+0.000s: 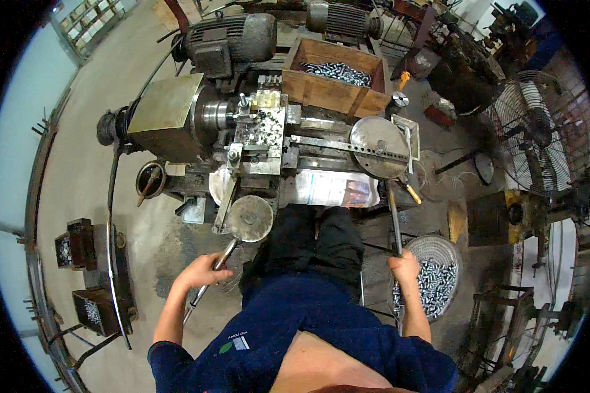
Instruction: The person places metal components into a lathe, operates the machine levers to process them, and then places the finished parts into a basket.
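Observation:
My left hand (203,270) is closed around a metal lever (228,250). This lever runs up to a round steel disc (252,218) at the near side of the lathe. My right hand (405,266) grips a second, longer metal lever (394,219), which slants up toward a larger round disc (380,145) at the lathe's right end. Between them sits the lathe's slide (263,139), strewn with metal chips, close to the chuck (210,118). Any workpiece in the chuck is too small to make out.
Behind the lathe stands a wooden box (334,92) of small metal parts. A basket (432,241) of similar parts is by my right arm. An electric motor (233,39) is at the back, a caged fan (534,131) at right, and small metal bins (98,311) at left.

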A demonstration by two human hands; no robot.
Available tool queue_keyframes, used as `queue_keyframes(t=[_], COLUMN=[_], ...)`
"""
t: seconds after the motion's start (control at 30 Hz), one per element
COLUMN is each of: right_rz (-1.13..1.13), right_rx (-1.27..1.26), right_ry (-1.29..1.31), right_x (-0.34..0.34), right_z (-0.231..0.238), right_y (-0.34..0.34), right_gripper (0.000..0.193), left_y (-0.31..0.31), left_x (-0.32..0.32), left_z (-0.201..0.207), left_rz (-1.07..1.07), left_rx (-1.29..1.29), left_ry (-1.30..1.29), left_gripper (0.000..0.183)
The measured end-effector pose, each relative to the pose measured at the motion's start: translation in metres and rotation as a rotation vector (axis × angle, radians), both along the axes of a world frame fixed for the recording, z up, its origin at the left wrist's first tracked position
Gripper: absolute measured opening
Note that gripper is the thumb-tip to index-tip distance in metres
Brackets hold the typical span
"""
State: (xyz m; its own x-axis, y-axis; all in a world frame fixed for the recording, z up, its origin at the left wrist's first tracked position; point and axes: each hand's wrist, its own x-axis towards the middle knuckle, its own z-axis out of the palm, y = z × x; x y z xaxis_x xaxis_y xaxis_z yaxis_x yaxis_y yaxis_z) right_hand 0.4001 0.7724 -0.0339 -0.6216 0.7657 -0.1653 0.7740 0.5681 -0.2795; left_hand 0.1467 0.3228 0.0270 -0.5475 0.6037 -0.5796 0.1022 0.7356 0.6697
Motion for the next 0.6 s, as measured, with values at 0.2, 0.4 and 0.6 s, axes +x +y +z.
queue_keyframes(t=[0.2,0.4,0.6], right_rz=[-0.109,-0.251,0.013], right_rx=[0.226,0.375,0.69], right_ry=[-0.327,-0.376,0.165], right_x=[0.014,-0.052,-0.028], right_z=[-0.005,0.022,-0.007], right_y=[0.115,0.184,0.139], right_gripper=[0.045,0.044,0.066], left_y=[-0.058,-0.147,-0.093], left_x=[-0.067,-0.186,-0.195], left_z=[-0.045,-0.165,-0.176], left_rz=[0.402,0.271,-0.012], left_rx=[0.31,-0.346,-0.637], left_ry=[-0.193,0.819,0.725], left_gripper=[0.045,0.046,0.047])
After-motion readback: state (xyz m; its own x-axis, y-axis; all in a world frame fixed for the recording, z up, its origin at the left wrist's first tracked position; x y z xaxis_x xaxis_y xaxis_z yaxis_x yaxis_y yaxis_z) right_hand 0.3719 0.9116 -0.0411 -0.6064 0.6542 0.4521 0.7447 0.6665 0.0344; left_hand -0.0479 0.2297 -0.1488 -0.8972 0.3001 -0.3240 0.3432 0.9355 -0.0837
